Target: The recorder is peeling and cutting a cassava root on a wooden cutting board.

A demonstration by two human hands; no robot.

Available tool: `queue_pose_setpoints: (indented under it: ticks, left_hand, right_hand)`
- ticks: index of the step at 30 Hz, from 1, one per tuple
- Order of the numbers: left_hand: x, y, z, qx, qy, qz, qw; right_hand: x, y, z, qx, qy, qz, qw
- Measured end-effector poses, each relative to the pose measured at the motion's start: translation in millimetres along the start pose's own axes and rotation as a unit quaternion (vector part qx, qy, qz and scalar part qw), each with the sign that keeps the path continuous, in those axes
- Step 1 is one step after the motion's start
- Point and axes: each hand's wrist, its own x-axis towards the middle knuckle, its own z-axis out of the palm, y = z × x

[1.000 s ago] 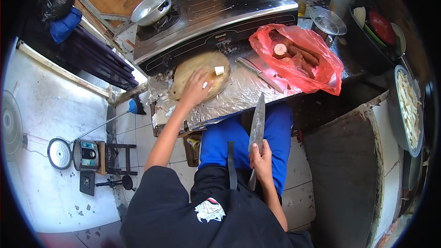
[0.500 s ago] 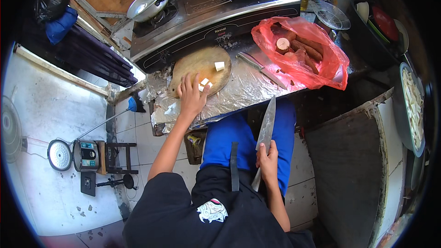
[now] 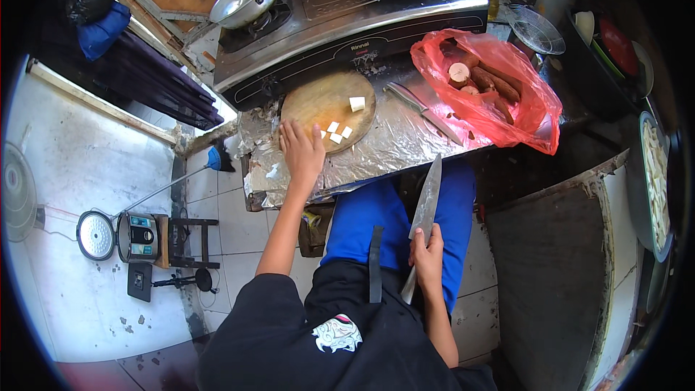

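My left hand (image 3: pixel 303 150) rests on the left part of a round wooden board (image 3: pixel 318 94), fingers apart, beside several small white cubes (image 3: pixel 337 138). A larger white piece (image 3: pixel 357 103) lies toward the board's upper right. Low over my lap, my right hand (image 3: pixel 427 253) grips a large knife (image 3: pixel 428 195) with its blade pointing up toward the counter. A smaller knife (image 3: pixel 427 111) lies right of the board on foil. An open red plastic bag (image 3: pixel 536 130) holds brown-skinned roots (image 3: pixel 499 83), some with pale cut ends.
Behind the board is a steel stove (image 3: pixel 340 22) with a pan (image 3: pixel 242 0). At right are stacked dishes (image 3: pixel 617 51) and a basin of pale strips (image 3: pixel 655 181). A foil-covered counter edge (image 3: pixel 355 181) crosses above my lap; a rice cooker (image 3: pixel 137 237) stands lower left.
My left hand has shifted to the board's left side, uncovering several small cubes. The knife in my right hand has moved slightly right in the picture.
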Motion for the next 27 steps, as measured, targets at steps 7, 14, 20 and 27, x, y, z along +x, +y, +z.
queue_pose_setpoints:
  ticks: [7, 14, 20, 27]
  left_hand:
    - [-3, 50, 6, -0.024, -0.085, 0.114, 0.989]
    - [12, 41, -11, -0.027, -0.073, 0.312, 0.947]
    - [26, 40, -5, -0.108, -0.066, 0.412, 0.902]
    - [40, 49, -8, -0.14, -0.12, 0.37, 0.91]
  right_hand:
    - [-2, -3, -2, -0.002, 0.0, 0.002, 1.0]
    - [-4, 6, -2, -0.017, -0.004, 0.001, 1.0]
    - [-5, 3, -5, -0.033, 0.013, -0.016, 0.999]
    - [3, 11, -8, -0.044, 0.02, -0.056, 0.997]
